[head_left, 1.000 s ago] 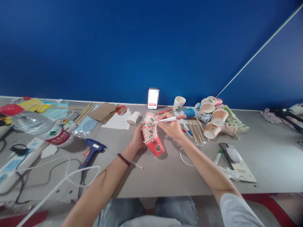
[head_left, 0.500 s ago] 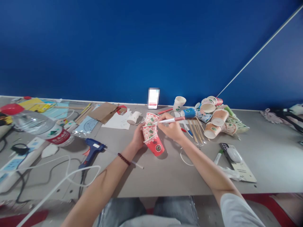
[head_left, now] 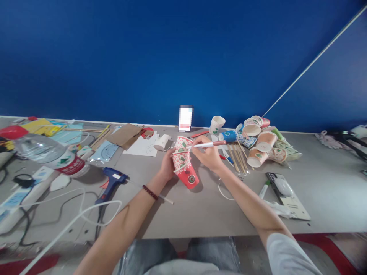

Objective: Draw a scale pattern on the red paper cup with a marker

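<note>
My left hand point(head_left: 168, 164) is wrapped around the side of a tilted stack of red-and-white patterned paper cups point(head_left: 183, 162). The red lower end of the stack points toward me and shows a round dark emblem. In my right hand point(head_left: 208, 154) is a white pen point(head_left: 206, 145) with a reddish-brown end, held in a pinch. Its tip meets or nearly meets the upper cup; exact contact cannot be made out. Just behind the stack lies a small white paper cup piece point(head_left: 162, 142), and a lit phone point(head_left: 185, 119) leans against the blue wall.
To the left are a blue glue gun point(head_left: 111, 183), a large water bottle point(head_left: 54, 152), a power strip point(head_left: 25, 194) and looping white cable. Cardboard point(head_left: 126, 135) lies behind. On the right are wooden sticks point(head_left: 237, 158), piled paper cups point(head_left: 258, 145) and a mouse point(head_left: 283, 187) on a box.
The pen and right fingers have shifted very slightly, with the pen's reddish-brown end a little farther right. My left hand and the cups stay almost still.
</note>
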`<action>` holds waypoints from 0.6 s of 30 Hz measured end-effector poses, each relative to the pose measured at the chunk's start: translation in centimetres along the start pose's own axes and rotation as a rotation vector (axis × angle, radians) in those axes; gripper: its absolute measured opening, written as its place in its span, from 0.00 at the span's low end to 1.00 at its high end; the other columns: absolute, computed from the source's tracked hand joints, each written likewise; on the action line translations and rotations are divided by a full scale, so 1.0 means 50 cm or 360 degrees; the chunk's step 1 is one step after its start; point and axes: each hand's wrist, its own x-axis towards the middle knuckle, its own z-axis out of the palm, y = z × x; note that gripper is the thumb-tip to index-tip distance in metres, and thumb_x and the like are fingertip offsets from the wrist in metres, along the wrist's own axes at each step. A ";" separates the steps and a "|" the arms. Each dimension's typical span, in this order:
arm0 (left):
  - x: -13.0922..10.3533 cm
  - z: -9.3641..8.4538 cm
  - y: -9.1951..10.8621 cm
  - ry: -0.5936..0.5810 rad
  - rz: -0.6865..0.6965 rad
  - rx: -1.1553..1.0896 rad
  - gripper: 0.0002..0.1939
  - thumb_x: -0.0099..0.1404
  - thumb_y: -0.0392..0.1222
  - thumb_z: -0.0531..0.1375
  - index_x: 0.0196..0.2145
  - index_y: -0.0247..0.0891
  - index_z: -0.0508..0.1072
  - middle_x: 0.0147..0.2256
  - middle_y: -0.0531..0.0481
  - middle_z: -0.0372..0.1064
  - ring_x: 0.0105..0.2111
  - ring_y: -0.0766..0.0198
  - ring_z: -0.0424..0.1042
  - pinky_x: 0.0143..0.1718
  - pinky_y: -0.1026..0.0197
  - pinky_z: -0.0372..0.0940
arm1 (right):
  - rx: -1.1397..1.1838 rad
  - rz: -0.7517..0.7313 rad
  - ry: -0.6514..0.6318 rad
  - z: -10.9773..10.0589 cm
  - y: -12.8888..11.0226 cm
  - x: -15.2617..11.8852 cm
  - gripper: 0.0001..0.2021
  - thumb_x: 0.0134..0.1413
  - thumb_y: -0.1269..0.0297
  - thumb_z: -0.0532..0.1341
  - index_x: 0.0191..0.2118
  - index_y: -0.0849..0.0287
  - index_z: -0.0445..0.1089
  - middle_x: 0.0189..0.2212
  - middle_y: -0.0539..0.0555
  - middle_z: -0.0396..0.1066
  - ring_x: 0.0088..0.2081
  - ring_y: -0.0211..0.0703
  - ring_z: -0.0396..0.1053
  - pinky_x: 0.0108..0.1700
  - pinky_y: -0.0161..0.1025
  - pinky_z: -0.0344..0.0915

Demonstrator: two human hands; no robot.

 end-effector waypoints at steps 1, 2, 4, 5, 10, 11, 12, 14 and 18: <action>0.001 0.000 0.000 0.0008 -0.0002 0.0006 0.19 0.62 0.48 0.56 0.39 0.28 0.78 0.32 0.38 0.77 0.32 0.51 0.77 0.37 0.55 0.70 | -0.0005 -0.0001 0.0001 0.000 0.001 0.000 0.05 0.52 0.69 0.60 0.28 0.54 0.63 0.25 0.48 0.68 0.31 0.41 0.68 0.33 0.39 0.64; 0.001 -0.001 0.000 0.0011 -0.0001 0.0008 0.19 0.62 0.48 0.56 0.39 0.28 0.78 0.32 0.38 0.77 0.32 0.51 0.77 0.36 0.55 0.70 | -0.0010 0.0001 0.0001 0.001 0.001 -0.001 0.05 0.52 0.69 0.60 0.28 0.54 0.63 0.25 0.48 0.68 0.30 0.41 0.68 0.33 0.39 0.64; 0.002 -0.001 -0.001 0.0005 0.0002 0.0001 0.19 0.62 0.48 0.56 0.39 0.29 0.78 0.32 0.38 0.78 0.32 0.51 0.77 0.36 0.55 0.70 | -0.0016 0.0006 -0.0001 0.002 0.000 -0.001 0.05 0.52 0.69 0.60 0.28 0.54 0.63 0.24 0.48 0.68 0.30 0.41 0.68 0.33 0.39 0.64; 0.002 -0.001 -0.001 0.0002 0.0001 -0.0004 0.19 0.62 0.48 0.56 0.39 0.29 0.78 0.32 0.39 0.78 0.32 0.51 0.77 0.36 0.55 0.70 | -0.0012 0.0007 0.0001 0.002 0.000 -0.002 0.05 0.52 0.70 0.60 0.28 0.54 0.63 0.24 0.47 0.68 0.30 0.41 0.68 0.32 0.39 0.64; 0.001 -0.001 0.000 0.0021 -0.0003 -0.0007 0.16 0.62 0.47 0.58 0.37 0.31 0.77 0.30 0.40 0.78 0.31 0.52 0.78 0.35 0.55 0.70 | 0.0038 0.0035 -0.0054 0.004 0.000 -0.004 0.05 0.49 0.72 0.59 0.28 0.55 0.63 0.24 0.47 0.68 0.29 0.40 0.67 0.32 0.38 0.63; 0.001 -0.002 0.000 0.0017 -0.0002 -0.0008 0.16 0.62 0.48 0.58 0.37 0.31 0.77 0.30 0.40 0.78 0.31 0.52 0.78 0.35 0.56 0.70 | 0.0040 0.0041 -0.0066 0.004 0.000 -0.005 0.05 0.49 0.72 0.59 0.28 0.55 0.63 0.24 0.47 0.68 0.28 0.40 0.67 0.32 0.38 0.63; 0.001 -0.002 0.000 0.0011 -0.0001 -0.0011 0.16 0.62 0.48 0.58 0.37 0.31 0.77 0.30 0.41 0.78 0.31 0.52 0.78 0.35 0.56 0.70 | 0.0041 0.0047 -0.0074 0.004 0.000 -0.005 0.05 0.48 0.73 0.59 0.28 0.55 0.63 0.24 0.47 0.69 0.28 0.40 0.67 0.32 0.38 0.63; 0.002 -0.003 0.000 -0.0005 -0.0002 -0.0014 0.16 0.62 0.48 0.58 0.37 0.31 0.77 0.31 0.41 0.78 0.31 0.52 0.77 0.35 0.56 0.70 | 0.0041 0.0055 -0.0077 0.004 -0.002 -0.005 0.05 0.48 0.73 0.59 0.28 0.55 0.63 0.25 0.47 0.69 0.28 0.40 0.68 0.32 0.38 0.63; 0.003 -0.004 0.000 -0.0003 0.0014 -0.0010 0.18 0.61 0.48 0.58 0.38 0.30 0.78 0.31 0.40 0.78 0.31 0.53 0.77 0.36 0.56 0.70 | 0.0036 0.0036 -0.0050 0.001 -0.005 -0.002 0.06 0.48 0.73 0.59 0.28 0.55 0.63 0.23 0.47 0.69 0.29 0.40 0.68 0.32 0.38 0.63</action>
